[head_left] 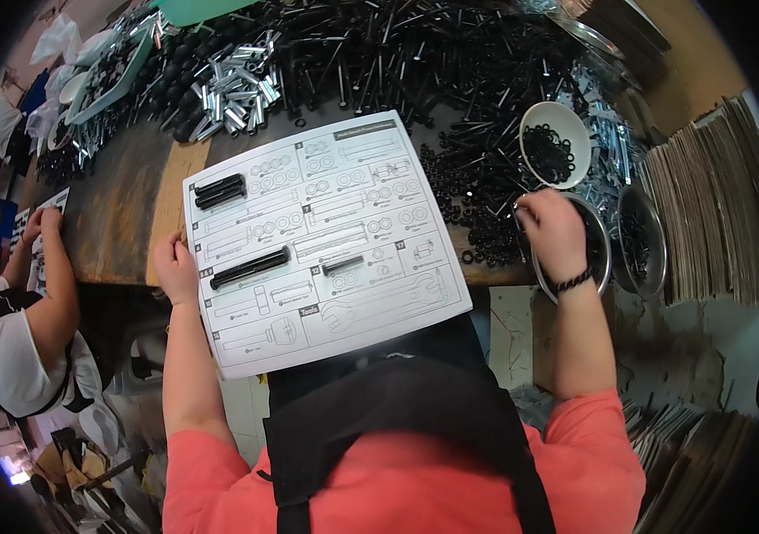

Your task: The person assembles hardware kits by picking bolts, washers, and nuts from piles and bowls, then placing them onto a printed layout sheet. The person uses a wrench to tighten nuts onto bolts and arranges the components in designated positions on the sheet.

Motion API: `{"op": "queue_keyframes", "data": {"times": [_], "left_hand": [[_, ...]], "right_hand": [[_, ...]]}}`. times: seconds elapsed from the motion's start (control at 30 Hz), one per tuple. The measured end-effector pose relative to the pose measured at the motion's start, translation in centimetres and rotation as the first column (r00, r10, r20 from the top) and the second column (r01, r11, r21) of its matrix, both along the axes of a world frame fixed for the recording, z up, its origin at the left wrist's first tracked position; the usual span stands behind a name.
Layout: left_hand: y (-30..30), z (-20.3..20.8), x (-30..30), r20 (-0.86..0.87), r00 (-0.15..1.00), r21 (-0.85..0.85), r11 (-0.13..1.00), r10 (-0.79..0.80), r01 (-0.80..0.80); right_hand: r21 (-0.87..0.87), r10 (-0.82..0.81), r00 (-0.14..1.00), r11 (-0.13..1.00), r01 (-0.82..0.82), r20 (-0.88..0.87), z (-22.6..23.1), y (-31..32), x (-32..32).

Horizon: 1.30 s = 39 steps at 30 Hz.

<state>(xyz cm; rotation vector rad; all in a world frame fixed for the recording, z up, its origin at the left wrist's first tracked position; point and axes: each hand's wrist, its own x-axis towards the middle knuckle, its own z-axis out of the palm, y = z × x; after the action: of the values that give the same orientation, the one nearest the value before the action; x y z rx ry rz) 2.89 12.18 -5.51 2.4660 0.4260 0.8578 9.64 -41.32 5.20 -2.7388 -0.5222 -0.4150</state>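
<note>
A large white printed sheet [379, 307] with line drawings of hardware lies in front of me, its near part past the table edge. Short black bolts [220, 190] lie together at its upper left. Longer black bolts [250, 266] rest lower down, with a single small black bolt [343, 265] to their right. My left hand [175, 267] is closed at the sheet's left edge. Above a metal bowl [600, 233] at the table's front right, my right hand [554, 233] has its fingers pinched together. What they hold, if anything, is too small to make out.
Heaped black bolts [353, 53] cover the back, beside silver metal sleeves [239, 89]. A white bowl [580, 133] of black rings and another metal bowl [651, 267] stand right, near stacked cardboard [709, 196]. At left, another person's hands [44, 222] work.
</note>
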Motion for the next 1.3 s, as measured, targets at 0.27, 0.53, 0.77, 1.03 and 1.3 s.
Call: {"op": "queue_keyframes", "data": {"times": [0.27, 0.53, 0.77, 1.03, 1.3], "left_hand": [[0.2, -0.1, 0.4, -0.007, 1.0, 0.003, 1.0, 0.011, -0.011], [0.5, -0.3, 0.1, -0.001, 1.0, 0.064, 0.998, 0.021, -0.021], [-0.3, 0.4, -0.1, -0.009, 1.0, 0.029, 0.999, 0.018, -0.018], [0.2, 0.4, 0.1, 0.012, 1.0, 0.029, 1.0, -0.002, 0.002], [-1.3, 2.9, -4.6, 0.193, 0.959, -0.699, 0.715, 0.206, -0.013]], "right_hand": [[-0.162, -0.308, 0.947, 0.943, 0.291, -0.087, -0.2, -5.0, 8.9], [-0.228, -0.338, 0.925, 0.927, 0.297, -0.172, -2.2, -5.4, 12.5], [-0.134, -0.276, 0.957, 0.955, 0.263, -0.089, -2.7, -7.2, 13.4], [-0.011, -0.335, 0.917, 0.94, 0.341, -0.217, -2.0, -8.1, 13.4], [0.077, -0.3, 0.918, 0.941, 0.329, -0.258, -5.0, -10.5, 13.5]]}}
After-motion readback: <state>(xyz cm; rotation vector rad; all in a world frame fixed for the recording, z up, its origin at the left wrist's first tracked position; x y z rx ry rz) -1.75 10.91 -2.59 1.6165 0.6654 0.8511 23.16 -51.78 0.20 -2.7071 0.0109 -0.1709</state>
